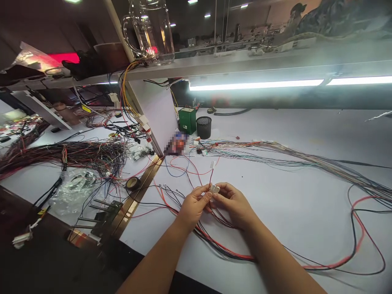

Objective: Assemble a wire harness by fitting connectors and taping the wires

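Note:
A small whitish connector (215,189) sits between my two hands, above the white tabletop. The fingers of my right hand (235,206) are closed on it from the right. From the left, my left hand (193,207) pinches at a thin red wire (211,176) beside the connector. That wire rises from my fingertips and has a white tag (212,164) near its top. Dark red wires (222,218) hang below the connector, between my hands. Under my wrists runs a bundle of red and black cables (226,252). My fingers partly cover the connector and the wire end.
A long wire harness (294,153) crosses the table behind my hands. Farther back stand a green box (187,121) and a black mesh cup (203,128). Black tape (132,183) and a tangled wire pile (92,157) lie left. A glass mug (156,34) stands on the shelf above.

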Tool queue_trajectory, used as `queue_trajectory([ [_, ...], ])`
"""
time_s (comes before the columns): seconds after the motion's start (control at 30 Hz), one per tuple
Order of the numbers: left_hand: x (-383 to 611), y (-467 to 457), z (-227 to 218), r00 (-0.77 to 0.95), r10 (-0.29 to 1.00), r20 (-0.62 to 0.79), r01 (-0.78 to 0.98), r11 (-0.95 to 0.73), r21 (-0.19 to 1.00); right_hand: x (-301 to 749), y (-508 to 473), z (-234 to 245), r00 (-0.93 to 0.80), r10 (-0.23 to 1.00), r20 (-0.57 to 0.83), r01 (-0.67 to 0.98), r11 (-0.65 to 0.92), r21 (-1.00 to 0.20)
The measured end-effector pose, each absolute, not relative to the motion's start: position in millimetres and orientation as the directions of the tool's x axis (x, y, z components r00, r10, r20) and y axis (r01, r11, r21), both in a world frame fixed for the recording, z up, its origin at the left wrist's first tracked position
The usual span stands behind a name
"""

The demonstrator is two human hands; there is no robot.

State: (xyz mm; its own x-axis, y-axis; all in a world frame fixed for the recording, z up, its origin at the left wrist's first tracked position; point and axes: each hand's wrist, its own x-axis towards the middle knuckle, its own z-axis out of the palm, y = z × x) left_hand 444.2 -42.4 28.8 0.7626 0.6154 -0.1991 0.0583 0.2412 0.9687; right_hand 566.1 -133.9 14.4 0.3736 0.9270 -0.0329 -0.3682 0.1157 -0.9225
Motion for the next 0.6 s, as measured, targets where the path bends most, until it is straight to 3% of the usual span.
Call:
queue_trajectory([
  [0.27, 442.8, -43.1, 27.6, 0.783, 0.596, -0.18, 0.038, 0.242, 0.969, 557.5, -134.0, 21.6, 0.484, 0.872, -0.068, -0.136, -0.001, -0.991],
  [0.6, 443.1, -42.2, 24.9, 0.785, 0.589, -0.191, 0.011, 0.296, 0.955, 557.7, -136.9, 27.3, 0.405, 0.914, 0.009, -0.023, 0.02, -1.0],
])
